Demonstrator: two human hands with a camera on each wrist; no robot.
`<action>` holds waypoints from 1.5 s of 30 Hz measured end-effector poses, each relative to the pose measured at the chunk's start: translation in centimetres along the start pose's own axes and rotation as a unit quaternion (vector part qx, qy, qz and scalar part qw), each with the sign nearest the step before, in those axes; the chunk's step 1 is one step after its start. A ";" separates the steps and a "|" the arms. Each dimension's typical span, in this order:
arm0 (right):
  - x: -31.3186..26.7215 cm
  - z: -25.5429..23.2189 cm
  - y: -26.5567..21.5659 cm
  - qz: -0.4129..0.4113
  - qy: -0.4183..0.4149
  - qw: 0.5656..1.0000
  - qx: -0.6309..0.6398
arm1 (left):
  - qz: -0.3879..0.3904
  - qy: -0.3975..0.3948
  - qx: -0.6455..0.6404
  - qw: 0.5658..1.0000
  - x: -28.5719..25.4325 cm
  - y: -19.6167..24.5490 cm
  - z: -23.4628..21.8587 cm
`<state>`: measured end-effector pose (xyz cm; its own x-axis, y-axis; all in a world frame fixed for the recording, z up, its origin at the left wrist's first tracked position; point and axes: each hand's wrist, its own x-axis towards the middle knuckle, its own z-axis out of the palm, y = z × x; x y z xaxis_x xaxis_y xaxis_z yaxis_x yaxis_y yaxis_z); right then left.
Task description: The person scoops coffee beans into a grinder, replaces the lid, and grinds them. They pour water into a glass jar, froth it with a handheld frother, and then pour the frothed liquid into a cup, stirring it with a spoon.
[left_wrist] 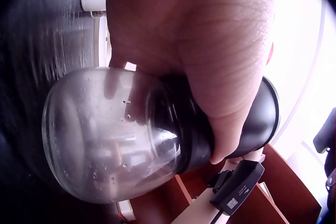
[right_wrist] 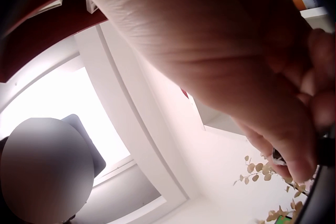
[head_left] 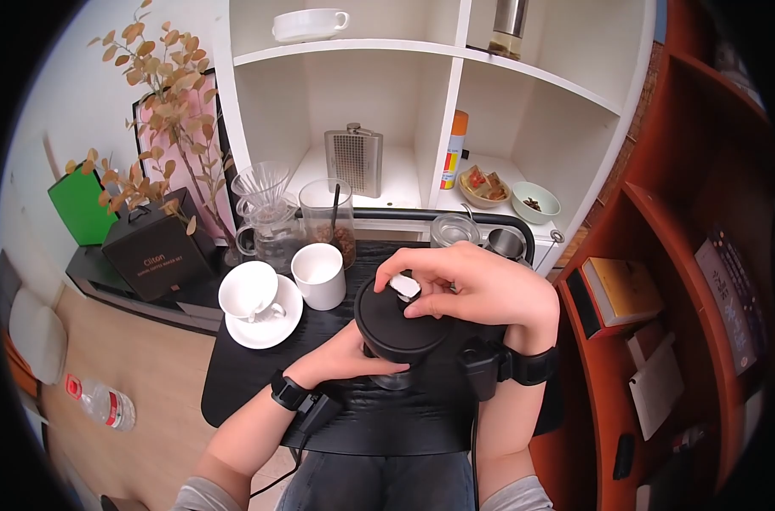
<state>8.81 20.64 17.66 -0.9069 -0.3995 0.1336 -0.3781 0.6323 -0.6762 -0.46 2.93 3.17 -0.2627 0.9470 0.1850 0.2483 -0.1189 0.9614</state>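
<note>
A hand coffee grinder with a wide black top (head_left: 396,332) and a clear glass jar (left_wrist: 110,140) is held over the front of the black table. My left hand (head_left: 346,354) grips its dark neck, thumb in front, as the left wrist view shows from close up. Small dark specks cling to the glass. From above, my right hand (head_left: 481,285) pinches a small white piece (head_left: 405,288) over the grinder's top between thumb and fingers. In the right wrist view the fingers hide most of that piece.
Left of the grinder stand a white mug (head_left: 319,277) and a white cup (head_left: 249,291) on a saucer (head_left: 272,334). Behind are a glass dripper (head_left: 264,200), a tumbler (head_left: 328,204) holding brown bits, and a glass jar (head_left: 455,230). A white shelf (head_left: 345,53) rises behind the table (head_left: 260,392).
</note>
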 end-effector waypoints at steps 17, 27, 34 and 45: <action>0.2 1.5 0.4 -0.039 0.183 0.970 -0.153 | 0.009 0.021 0.005 1.000 0.0 -0.1 0.1; 0.4 2.2 -2.1 0.122 0.217 0.931 -0.267 | -0.010 0.021 -0.007 1.000 -0.1 -0.1 0.1; 0.4 2.8 -2.5 0.143 0.202 0.925 -0.290 | -0.019 0.015 -0.009 1.000 -0.2 0.4 0.2; -0.7 2.8 -2.4 0.058 0.230 0.935 -0.262 | -0.003 0.018 0.014 1.000 -0.2 0.8 0.2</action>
<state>10.85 17.53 17.22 -0.8855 -0.0563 0.4613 -0.2026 0.9401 -0.2741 -0.04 2.71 3.85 -0.2975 0.9361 0.1877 0.2726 -0.1051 0.9564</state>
